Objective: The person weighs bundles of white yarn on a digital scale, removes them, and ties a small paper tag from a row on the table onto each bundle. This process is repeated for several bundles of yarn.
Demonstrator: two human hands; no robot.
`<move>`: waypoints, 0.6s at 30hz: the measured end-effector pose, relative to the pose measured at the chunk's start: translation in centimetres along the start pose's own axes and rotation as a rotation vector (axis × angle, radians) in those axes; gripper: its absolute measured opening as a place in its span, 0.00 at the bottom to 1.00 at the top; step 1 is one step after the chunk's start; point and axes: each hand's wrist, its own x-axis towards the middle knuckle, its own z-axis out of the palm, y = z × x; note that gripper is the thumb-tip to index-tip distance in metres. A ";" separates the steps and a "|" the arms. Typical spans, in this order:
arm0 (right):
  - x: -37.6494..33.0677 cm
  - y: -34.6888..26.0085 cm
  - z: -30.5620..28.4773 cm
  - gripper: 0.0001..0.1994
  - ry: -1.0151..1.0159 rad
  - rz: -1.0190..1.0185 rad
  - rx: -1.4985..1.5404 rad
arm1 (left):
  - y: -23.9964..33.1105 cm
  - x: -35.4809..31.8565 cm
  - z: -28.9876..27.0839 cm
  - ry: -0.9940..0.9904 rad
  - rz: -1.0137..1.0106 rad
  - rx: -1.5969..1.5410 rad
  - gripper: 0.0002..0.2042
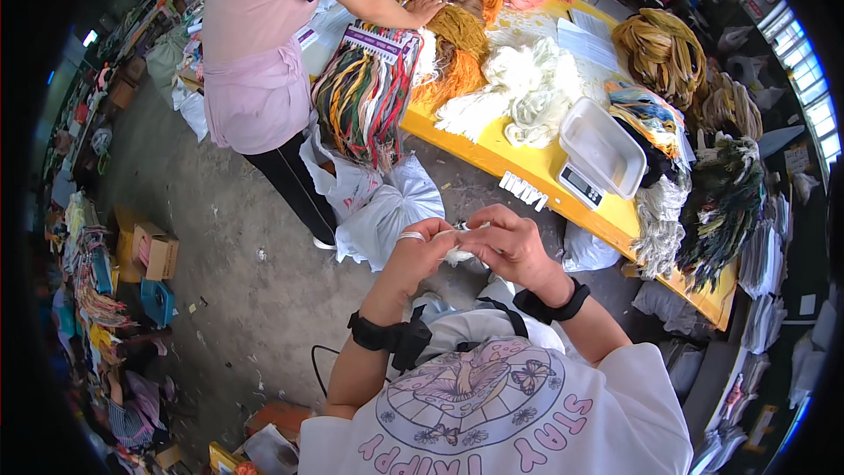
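Note:
Held up close together before my chest are my left hand (420, 252) and my right hand (512, 248). Both are closed, with thumbs and fingertips pinched on a small bit of white yarn (456, 256). Most of that yarn is hidden behind my fingers. Beyond my hands lie loose white yarn hanks (525, 88) on a yellow table (479, 151). A white plastic tray (602, 145) rests on a small digital scale (580, 186) near the table's front edge.
Brown hanks (659, 48) and dark green hanks (723, 202) cover the table's right end. At the left, a co-worker in pink (264, 44) handles brown yarn. Multicoloured skeins (367, 92) hang over the edge, above white plastic bags (391, 211). A cardboard box (158, 253) stands left.

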 end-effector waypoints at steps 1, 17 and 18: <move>-0.1 0.3 0.5 0.06 0.089 0.008 0.073 | 0.3 -0.1 0.1 0.000 0.000 -0.003 0.06; 7.9 9.8 -9.1 0.16 -0.629 -0.030 0.218 | -11.3 -1.9 -8.7 0.451 0.344 0.541 0.06; 11.0 9.5 -12.8 0.16 -0.569 -0.057 0.021 | -15.3 -2.6 -11.5 0.584 0.169 0.404 0.07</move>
